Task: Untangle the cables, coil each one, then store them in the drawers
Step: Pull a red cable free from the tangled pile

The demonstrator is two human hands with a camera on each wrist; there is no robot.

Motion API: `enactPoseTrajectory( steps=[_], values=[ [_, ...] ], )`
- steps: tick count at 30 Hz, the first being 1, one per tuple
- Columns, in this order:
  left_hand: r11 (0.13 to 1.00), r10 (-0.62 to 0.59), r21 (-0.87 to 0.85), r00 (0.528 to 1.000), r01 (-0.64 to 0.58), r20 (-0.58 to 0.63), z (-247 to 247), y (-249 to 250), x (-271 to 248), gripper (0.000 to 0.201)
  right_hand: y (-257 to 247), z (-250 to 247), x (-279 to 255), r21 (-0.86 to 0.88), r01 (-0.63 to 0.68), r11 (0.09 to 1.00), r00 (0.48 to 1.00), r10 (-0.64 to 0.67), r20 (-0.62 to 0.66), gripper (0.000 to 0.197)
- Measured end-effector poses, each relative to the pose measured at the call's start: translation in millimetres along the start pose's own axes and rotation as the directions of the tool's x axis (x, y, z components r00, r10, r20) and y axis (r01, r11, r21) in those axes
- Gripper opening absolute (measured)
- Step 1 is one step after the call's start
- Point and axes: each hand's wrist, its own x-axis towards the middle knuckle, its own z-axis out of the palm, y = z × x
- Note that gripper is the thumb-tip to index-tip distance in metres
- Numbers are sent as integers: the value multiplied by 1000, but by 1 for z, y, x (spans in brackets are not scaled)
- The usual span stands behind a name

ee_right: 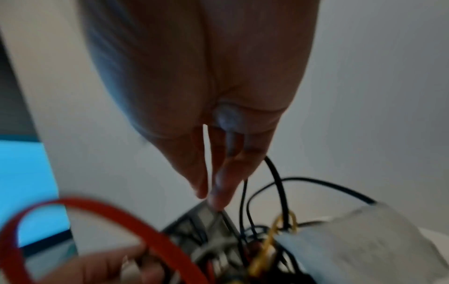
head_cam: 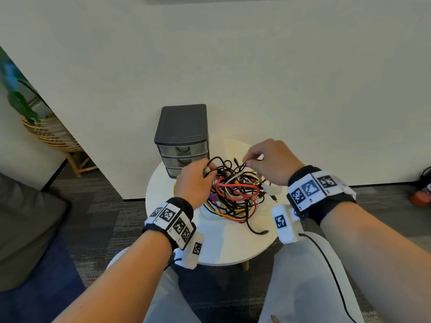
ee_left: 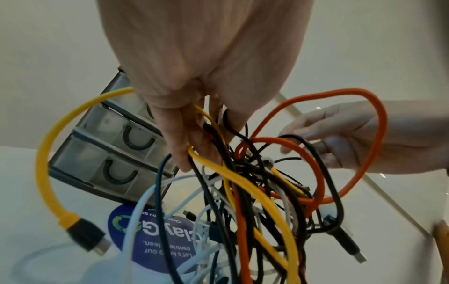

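Head view has the tangle of cables (head_cam: 235,194) heaped in the middle of the round white table (head_cam: 224,248), just in front of the dark three-drawer unit (head_cam: 183,138) that stands at the table's far edge, all drawers closed. The left hand (head_cam: 194,180) sits at the heap's left side, fingers curled around a fistful of strands; the left wrist view shows a yellow cable (ee_left: 257,192) and black ones running through that grip. The right hand (head_cam: 271,160) is at the far right of the heap, thumb and forefinger pinched on a thin black cable (ee_right: 277,182) that drops straight down from the fingertips into the knot. So the strand's free run is upward and rightward, away from the left fist, I'd judge. The cables look rubbery and smooth, the orange cable (ee_left: 364,134) braided-looking and springy, holding wide loops; connectors are hard, boxy ends likely to snag.
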Motion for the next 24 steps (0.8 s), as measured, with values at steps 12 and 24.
enactPoseTrajectory(
  steps=[12,24],
  values=[
    [1000,6,-18,984,-3,177,-4,5,3,25,17,23,3,-292,-95,952,958,167,233,14],
    [991,43,-131,960,-7,276,-5,-1,6,11,30,45,12,40,-262,964,956,253,147,26]
  ],
)
